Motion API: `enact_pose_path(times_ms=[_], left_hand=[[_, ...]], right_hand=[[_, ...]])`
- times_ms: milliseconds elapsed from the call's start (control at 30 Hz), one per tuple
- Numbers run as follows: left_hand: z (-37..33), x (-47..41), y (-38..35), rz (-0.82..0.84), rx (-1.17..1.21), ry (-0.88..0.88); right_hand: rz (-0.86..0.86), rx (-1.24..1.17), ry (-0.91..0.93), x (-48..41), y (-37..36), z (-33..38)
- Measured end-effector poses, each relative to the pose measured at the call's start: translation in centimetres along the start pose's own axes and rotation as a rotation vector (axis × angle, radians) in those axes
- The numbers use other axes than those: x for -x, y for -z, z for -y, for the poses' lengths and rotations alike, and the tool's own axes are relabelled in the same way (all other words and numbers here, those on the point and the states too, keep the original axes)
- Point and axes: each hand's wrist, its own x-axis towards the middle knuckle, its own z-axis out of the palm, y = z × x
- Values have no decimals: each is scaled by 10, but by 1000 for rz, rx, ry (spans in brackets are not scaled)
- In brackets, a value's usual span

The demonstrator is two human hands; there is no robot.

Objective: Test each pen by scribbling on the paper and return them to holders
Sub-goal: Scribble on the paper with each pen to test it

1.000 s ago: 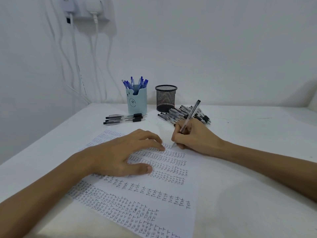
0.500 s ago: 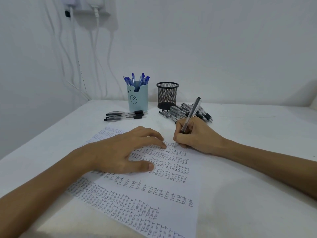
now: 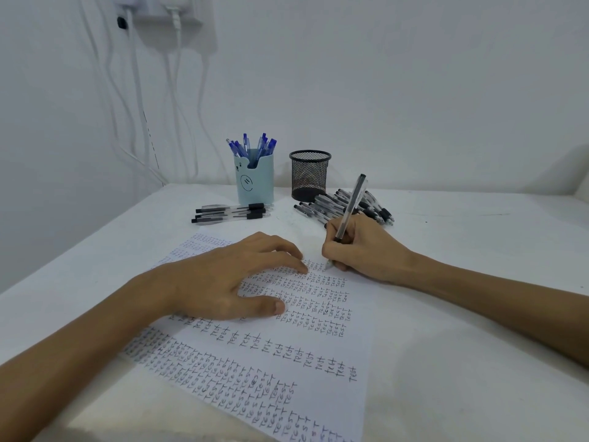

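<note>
Head view: we see the pen held at a slant, its tip on the top row of small writing near the far right corner of the paper.
Right hand: our right hand has its fingers and thumb curled tight round the lower barrel, pinching it, and the hand's edge rests down by the sheet's right side.
Change: compared with a second ago the pen stands more upright and its tip sits slightly further right along that row. The hand itself has barely shifted.
Sheet: it lies askew on the table, covered in rows of the word "test".
Left hand: our left hand lies flat on the paper with its fingers straight and spread, holding nothing, in the same spot as before.
Loose pens: a pile of pens lies behind the right hand, and four pens lie side by side further left.
Holders: the blue holder stands just behind the four pens with blue pens upright in it. The mesh holder stands beside it, touching the pile.
Wall: white cables hang down at the far left.
</note>
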Motion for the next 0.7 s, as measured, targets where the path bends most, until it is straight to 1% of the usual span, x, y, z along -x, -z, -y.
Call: enact_pose_path(times_ms=[233,400,700], left_hand=[[-5,3,4,20,12,-16],[-5,7,-1,-59,63,55],[-3,5,-2,-60,64,56]], right_hand=[[-20,17,-4,0,0,-1],[-26,24,-7,-1,-1,-2],[-43,15,-10,0,0,-3]])
